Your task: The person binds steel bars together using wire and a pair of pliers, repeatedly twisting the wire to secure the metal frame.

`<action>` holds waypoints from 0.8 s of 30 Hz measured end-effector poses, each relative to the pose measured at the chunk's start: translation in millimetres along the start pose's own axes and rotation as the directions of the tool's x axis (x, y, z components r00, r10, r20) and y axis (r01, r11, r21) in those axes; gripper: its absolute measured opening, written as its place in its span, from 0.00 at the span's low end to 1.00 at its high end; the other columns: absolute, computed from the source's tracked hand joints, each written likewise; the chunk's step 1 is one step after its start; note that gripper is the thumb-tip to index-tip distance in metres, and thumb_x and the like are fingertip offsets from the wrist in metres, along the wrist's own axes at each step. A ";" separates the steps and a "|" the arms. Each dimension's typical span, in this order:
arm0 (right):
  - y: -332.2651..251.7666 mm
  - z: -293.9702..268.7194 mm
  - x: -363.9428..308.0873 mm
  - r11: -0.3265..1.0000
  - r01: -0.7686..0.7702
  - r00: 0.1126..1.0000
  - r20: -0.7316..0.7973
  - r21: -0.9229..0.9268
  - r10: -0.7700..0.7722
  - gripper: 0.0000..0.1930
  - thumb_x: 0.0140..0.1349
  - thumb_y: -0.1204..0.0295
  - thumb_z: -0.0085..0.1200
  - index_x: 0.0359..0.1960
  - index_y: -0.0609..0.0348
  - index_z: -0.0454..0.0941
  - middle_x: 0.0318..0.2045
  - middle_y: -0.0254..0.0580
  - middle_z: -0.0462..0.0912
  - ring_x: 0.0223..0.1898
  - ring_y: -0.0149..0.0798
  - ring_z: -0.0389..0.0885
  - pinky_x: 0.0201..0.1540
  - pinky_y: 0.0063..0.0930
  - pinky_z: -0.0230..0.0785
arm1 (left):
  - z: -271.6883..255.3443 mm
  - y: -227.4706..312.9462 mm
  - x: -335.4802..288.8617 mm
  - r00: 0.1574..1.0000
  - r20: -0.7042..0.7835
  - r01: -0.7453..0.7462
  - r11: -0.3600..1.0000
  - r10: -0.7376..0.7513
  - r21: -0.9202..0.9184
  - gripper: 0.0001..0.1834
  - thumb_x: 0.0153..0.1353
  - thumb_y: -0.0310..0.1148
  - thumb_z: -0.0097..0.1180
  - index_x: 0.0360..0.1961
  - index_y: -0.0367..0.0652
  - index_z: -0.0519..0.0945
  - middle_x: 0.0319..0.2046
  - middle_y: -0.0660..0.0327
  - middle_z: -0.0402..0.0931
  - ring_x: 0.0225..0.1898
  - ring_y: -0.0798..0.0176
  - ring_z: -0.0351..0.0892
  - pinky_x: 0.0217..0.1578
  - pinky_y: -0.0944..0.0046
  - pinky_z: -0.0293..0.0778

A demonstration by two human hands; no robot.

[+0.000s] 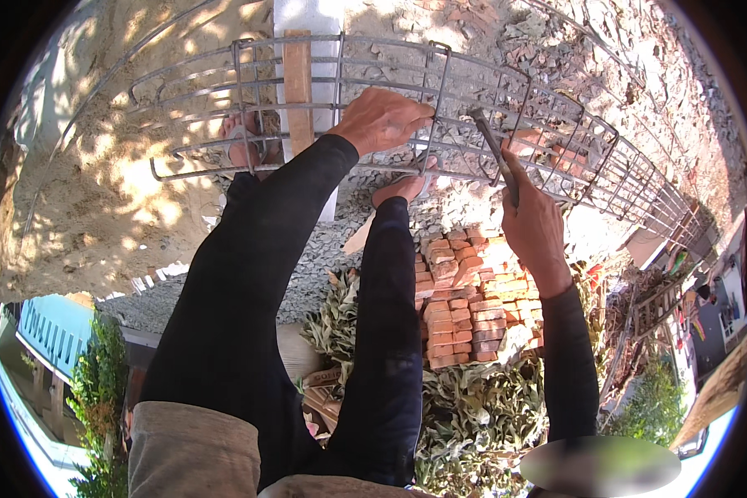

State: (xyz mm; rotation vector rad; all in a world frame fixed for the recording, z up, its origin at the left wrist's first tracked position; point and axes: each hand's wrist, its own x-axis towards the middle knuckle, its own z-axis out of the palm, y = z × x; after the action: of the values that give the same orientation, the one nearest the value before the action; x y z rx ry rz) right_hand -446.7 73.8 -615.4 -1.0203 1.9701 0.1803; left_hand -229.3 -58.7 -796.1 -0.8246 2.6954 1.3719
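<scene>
A long steel rebar cage [324, 83] of grey bars and square stirrups lies across the upper part of the view. My left hand [382, 120] grips one of its stirrups [438, 91] near the middle. To the right, my right hand [533, 220] holds a slim metal tool [494, 149], and its tip rests against the cage bars. Both arms wear black sleeves. A black-clad leg [386, 332] runs up the centre, and its foot [402, 189] touches the cage's lower bar.
A wooden plank [298, 91] stands behind the cage, and another foot [245, 145] shows behind the bars on the left. Stacked red bricks [465, 307] lie below on gravel [307, 266], with leafy branches [473, 407] beside them. Sandy ground [100, 191] spreads left.
</scene>
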 end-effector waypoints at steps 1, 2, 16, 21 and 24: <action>-18.7 -9.8 6.2 0.974 0.005 1.000 0.029 -0.226 0.002 0.26 0.69 0.71 0.50 0.70 0.45 0.71 0.36 0.57 0.85 0.30 0.55 0.86 0.34 0.45 0.76 | -1.5 -0.7 -1.6 0.999 0.028 0.022 1.000 -0.022 -0.022 0.15 0.69 0.47 0.56 0.46 0.52 0.88 0.37 0.57 0.87 0.39 0.50 0.85 0.41 0.50 0.79; -35.3 -17.5 12.4 0.898 0.015 0.998 0.054 -0.440 0.009 0.28 0.68 0.75 0.49 0.71 0.40 0.70 0.41 0.59 0.84 0.31 0.58 0.87 0.35 0.49 0.77 | -4.0 -2.6 -3.4 0.999 0.017 0.033 0.999 -0.032 -0.030 0.15 0.69 0.47 0.56 0.46 0.52 0.88 0.37 0.57 0.87 0.39 0.50 0.85 0.41 0.50 0.79; -78.3 -6.7 25.2 0.651 0.036 0.996 0.077 -0.759 0.035 0.38 0.62 0.76 0.54 0.76 0.39 0.59 0.65 0.66 0.65 0.64 0.69 0.70 0.60 0.77 0.59 | 12.4 -7.7 -3.9 0.998 -0.066 -0.007 0.991 -0.002 -0.134 0.11 0.66 0.43 0.58 0.43 0.56 0.87 0.27 0.60 0.83 0.34 0.52 0.84 0.34 0.49 0.75; -63.5 -9.7 26.8 0.546 0.162 0.985 0.107 -0.822 -0.132 0.30 0.68 0.74 0.51 0.72 0.37 0.66 0.49 0.57 0.80 0.61 0.61 0.75 0.56 0.68 0.64 | 5.2 -2.4 -1.9 0.998 -0.056 -0.030 0.994 0.025 -0.102 0.09 0.63 0.41 0.59 0.41 0.54 0.86 0.26 0.60 0.82 0.33 0.52 0.84 0.33 0.49 0.74; -61.0 -8.8 25.9 0.525 0.182 0.979 0.102 -0.832 -0.178 0.26 0.70 0.73 0.48 0.70 0.38 0.68 0.43 0.53 0.83 0.55 0.60 0.80 0.52 0.62 0.71 | 5.7 -1.5 -1.7 0.998 -0.064 -0.024 0.993 0.017 -0.116 0.08 0.63 0.40 0.59 0.39 0.54 0.86 0.26 0.61 0.82 0.32 0.52 0.84 0.33 0.49 0.74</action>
State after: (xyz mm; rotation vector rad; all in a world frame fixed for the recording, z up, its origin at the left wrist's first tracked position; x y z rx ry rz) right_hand -415.6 14.6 -614.7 -1.8210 1.7201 1.1106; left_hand -228.4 -54.3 -800.4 -0.8645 2.6987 1.5472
